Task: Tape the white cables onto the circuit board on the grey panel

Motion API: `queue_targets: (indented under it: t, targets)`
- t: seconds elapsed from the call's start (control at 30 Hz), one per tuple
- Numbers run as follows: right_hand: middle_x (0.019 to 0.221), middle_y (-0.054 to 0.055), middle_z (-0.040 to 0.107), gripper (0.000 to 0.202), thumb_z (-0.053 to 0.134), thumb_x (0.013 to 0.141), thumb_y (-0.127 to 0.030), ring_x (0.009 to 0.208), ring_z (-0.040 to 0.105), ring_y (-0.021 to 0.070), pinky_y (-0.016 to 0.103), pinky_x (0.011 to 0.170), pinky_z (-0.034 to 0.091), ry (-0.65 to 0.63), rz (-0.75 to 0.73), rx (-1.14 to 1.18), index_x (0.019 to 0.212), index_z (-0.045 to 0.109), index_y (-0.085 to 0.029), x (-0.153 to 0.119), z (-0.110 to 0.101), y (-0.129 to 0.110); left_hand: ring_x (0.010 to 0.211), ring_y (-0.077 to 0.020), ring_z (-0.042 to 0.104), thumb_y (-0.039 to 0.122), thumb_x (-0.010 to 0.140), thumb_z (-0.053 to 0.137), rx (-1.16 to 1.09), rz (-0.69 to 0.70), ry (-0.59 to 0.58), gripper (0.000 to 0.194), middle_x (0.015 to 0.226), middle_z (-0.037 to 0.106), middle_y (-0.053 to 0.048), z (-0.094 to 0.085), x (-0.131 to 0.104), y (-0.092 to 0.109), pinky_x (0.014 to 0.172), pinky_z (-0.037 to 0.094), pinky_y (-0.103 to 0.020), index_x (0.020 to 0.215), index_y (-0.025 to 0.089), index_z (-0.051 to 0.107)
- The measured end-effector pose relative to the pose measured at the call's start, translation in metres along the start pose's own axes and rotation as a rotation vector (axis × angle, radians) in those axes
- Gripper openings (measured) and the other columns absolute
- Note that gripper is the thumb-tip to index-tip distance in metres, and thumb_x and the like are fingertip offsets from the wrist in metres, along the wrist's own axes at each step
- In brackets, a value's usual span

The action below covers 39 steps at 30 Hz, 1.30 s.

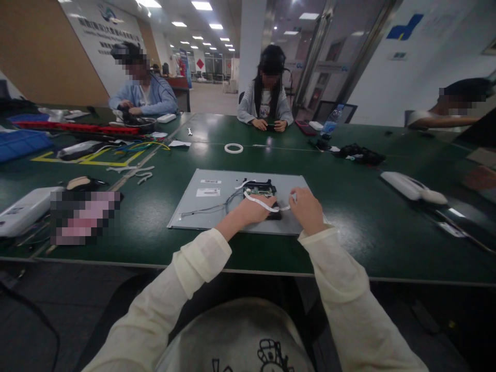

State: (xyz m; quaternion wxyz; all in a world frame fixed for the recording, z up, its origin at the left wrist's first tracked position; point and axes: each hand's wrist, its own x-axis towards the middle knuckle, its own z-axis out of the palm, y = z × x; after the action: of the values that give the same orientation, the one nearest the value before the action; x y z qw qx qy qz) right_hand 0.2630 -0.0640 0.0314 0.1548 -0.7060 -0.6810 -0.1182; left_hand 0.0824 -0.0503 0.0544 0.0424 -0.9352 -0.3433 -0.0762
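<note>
A flat grey panel (217, 214) with white labels lies on the green table in front of me. On its middle sits a black frame with a small circuit board (258, 190). My left hand (258, 208) rests over the lower part of this frame, its fingertips hidden behind the hand. A white flat ribbon cable (251, 198) loops from the board past my left hand toward the right. My right hand (304, 206) is closed in a pinch at the cable's right end, above the panel's right side. Thin grey wires (205, 209) run across the panel's left half.
A roll of white tape (233, 148) lies beyond the panel. On the left are a pink pouch (87, 217), a white device (29, 209) and loose cables. Another white device (403, 186) lies right. Three people sit around the green table (360, 222).
</note>
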Motion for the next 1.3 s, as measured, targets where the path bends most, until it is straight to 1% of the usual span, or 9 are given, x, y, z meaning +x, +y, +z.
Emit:
queue_targets:
  t: [0.3,0.5,0.57,0.67,0.77,0.83,0.97,1.1,1.3]
  targets:
    - [0.097,0.015,0.056,0.025,0.037,0.088,-0.013,0.091,0.052,0.0251,0.031,0.069,0.038,-0.039,-0.051,-0.178,0.105,0.056,-0.015,-0.003,0.008,0.003,0.083,-0.0256,0.065,0.020,0.086,0.040,0.005,-0.009,-0.007,0.023,0.087,0.066,-0.013,0.000,-0.001,-0.001,0.065,0.049,-0.033,0.104,0.013,0.053]
    - [0.086,0.008,0.059,0.022,0.045,0.086,-0.024,0.074,0.055,0.0168,0.029,0.070,0.042,0.094,-0.091,0.437,0.099,0.060,-0.015,0.006,0.002,0.009,0.083,-0.0250,0.065,0.020,0.087,0.040,0.019,-0.001,-0.028,0.024,0.086,0.066,-0.012,-0.004,-0.001,0.001,0.066,0.048,-0.032,0.106,0.013,0.052]
    - [0.073,0.004,0.058,0.028,0.042,0.088,-0.035,0.064,0.054,0.0143,0.027,0.063,0.043,-0.008,-0.120,0.761,0.101,0.058,-0.016,0.005,-0.006,0.004,0.082,-0.0243,0.065,0.020,0.087,0.041,0.010,-0.001,-0.025,0.024,0.085,0.066,-0.012,-0.004,-0.001,0.001,0.066,0.048,-0.031,0.107,0.013,0.052]
    - [0.062,0.000,0.058,0.040,0.036,0.090,-0.047,0.052,0.054,0.0126,0.023,0.050,0.039,-0.358,-0.144,1.149,0.113,0.050,-0.017,-0.001,-0.020,-0.004,0.080,-0.0238,0.065,0.020,0.086,0.043,-0.006,-0.005,-0.015,0.024,0.081,0.066,-0.011,0.000,0.001,-0.001,0.063,0.047,-0.030,0.107,0.012,0.053]
    - [0.068,0.002,0.064,0.044,0.040,0.088,-0.051,0.054,0.059,0.0128,0.021,0.047,0.039,-0.640,-0.195,1.292,0.115,0.048,-0.018,-0.006,-0.030,-0.010,0.080,-0.0231,0.064,0.019,0.086,0.042,-0.013,0.030,-0.026,0.024,0.082,0.065,-0.011,0.007,0.003,-0.005,0.063,0.046,-0.029,0.104,0.011,0.055]
    - [0.072,0.005,0.066,0.041,0.044,0.086,-0.052,0.059,0.062,0.0129,0.021,0.050,0.041,-0.700,-0.227,1.310,0.101,0.056,-0.016,-0.007,-0.033,-0.012,0.080,-0.0221,0.064,0.019,0.086,0.043,-0.026,0.051,-0.024,0.022,0.083,0.065,-0.010,0.013,0.005,-0.008,0.064,0.046,-0.028,0.102,0.012,0.057]
    - [0.068,0.005,0.064,0.037,0.055,0.081,-0.049,0.061,0.061,0.0120,0.022,0.055,0.045,-0.604,-0.202,1.357,0.071,0.062,-0.014,-0.004,-0.030,-0.011,0.078,-0.0223,0.063,0.023,0.086,0.044,-0.031,0.019,0.005,0.022,0.082,0.065,-0.010,0.018,0.006,-0.009,0.062,0.046,-0.029,0.102,0.014,0.056]
    - [0.063,0.003,0.062,0.030,0.062,0.076,-0.044,0.058,0.058,0.0115,0.024,0.056,0.046,-0.491,-0.133,1.475,0.068,0.064,-0.015,-0.001,-0.026,-0.007,0.084,-0.0220,0.063,0.021,0.087,0.042,-0.042,0.015,0.006,0.022,0.091,0.066,-0.011,0.013,0.004,-0.006,0.068,0.047,-0.029,0.104,0.015,0.055]
    - [0.063,0.000,0.058,0.027,0.061,0.073,-0.043,0.056,0.053,0.0090,0.021,0.053,0.044,-0.112,0.099,1.502,0.067,0.059,-0.017,0.011,-0.012,0.001,0.083,-0.0250,0.064,0.021,0.085,0.043,-0.010,-0.031,-0.063,0.026,0.090,0.067,-0.012,0.002,0.003,-0.002,0.067,0.048,-0.032,0.109,0.014,0.051]
